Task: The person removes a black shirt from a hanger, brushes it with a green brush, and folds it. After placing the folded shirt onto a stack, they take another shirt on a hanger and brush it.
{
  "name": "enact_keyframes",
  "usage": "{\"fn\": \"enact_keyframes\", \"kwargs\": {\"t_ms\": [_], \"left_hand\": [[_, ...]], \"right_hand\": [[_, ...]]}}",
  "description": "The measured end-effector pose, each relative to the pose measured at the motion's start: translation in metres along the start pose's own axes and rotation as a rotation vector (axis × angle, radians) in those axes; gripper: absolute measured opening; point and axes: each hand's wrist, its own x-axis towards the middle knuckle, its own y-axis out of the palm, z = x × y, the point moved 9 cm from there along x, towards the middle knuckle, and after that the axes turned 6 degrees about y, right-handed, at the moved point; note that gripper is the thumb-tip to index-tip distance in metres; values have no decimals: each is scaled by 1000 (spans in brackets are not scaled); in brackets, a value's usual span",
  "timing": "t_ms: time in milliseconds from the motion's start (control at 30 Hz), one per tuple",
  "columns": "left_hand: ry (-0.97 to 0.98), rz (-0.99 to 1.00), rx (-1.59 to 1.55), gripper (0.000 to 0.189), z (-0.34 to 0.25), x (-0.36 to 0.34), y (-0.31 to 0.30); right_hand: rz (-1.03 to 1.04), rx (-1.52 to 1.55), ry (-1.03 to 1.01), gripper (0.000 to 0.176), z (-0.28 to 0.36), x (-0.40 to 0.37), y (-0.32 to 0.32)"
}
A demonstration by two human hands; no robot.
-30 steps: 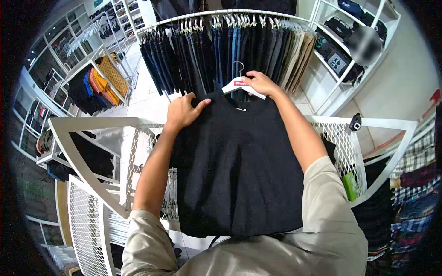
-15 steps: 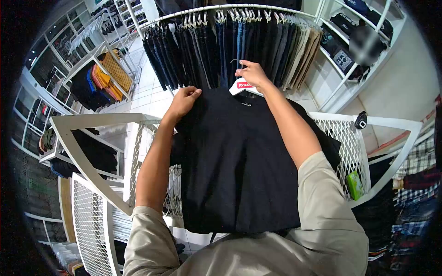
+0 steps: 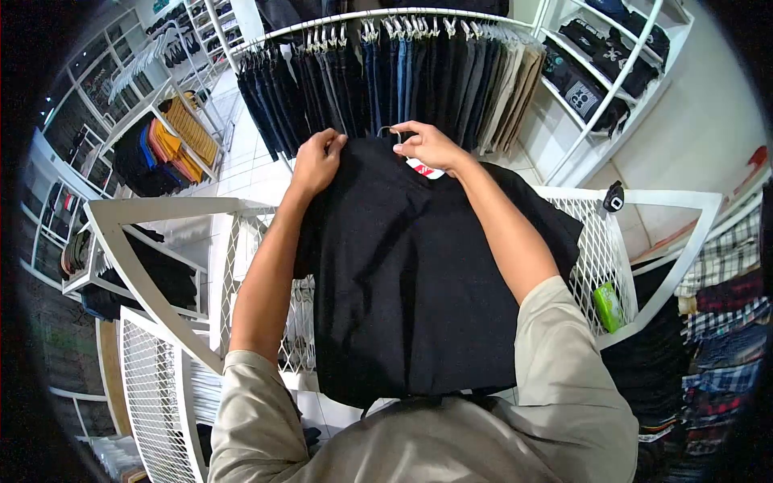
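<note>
Black cotton T-shirt (image 3: pixel 411 266), held up flat over the white wire-mesh rack (image 3: pixel 668 196), could slump off its white plastic hanger with the red label (image 3: pixel 423 167) if the collar snags. It looks plain, soft and faintly creased. The left hand (image 3: pixel 316 161) pinches one shoulder; the right hand (image 3: pixel 427 145) is closed around the hanger's neck.

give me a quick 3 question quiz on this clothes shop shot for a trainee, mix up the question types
1. True or false: the left hand grips the black T-shirt at its shoulder.
2. The right hand holds the shirt by its: A hem, B hanger, C sleeve.
3. What hangs on the rail behind the shirt?
Key: 1 true; 2 B; 3 trousers.
</note>
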Motion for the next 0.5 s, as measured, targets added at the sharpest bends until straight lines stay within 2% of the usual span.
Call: {"fn": "enact_keyframes", "kwargs": {"t_ms": [67, 100, 200, 233, 333, 367, 400, 500], "left_hand": [[102, -125, 65, 33, -5, 0, -11], [20, -78, 83, 33, -3, -1, -13], [25, -122, 73, 33, 6, -5, -15], [20, -121, 74, 33, 11, -7, -13], [27, -138, 103, 34, 8, -9, -15], [-48, -90, 106, 32, 11, -9, -13], [-123, -41, 110, 31, 15, -9, -10], [-112, -57, 127, 31, 13, -9, -8]], "right_hand": [[39, -38, -4, 52, -2, -4, 2], [45, -38, -5, 52, -1, -7, 3], [92, -208, 34, 54, -8, -22, 9], [116, -273, 46, 47, -8, -26, 11], [170, -270, 77, 44, -13, -32, 21], [180, -371, 85, 37, -15, -36, 20], [178, -369, 90, 37, -17, -37, 22], [256, -321, 159, 28, -32, -38, 34]]}}
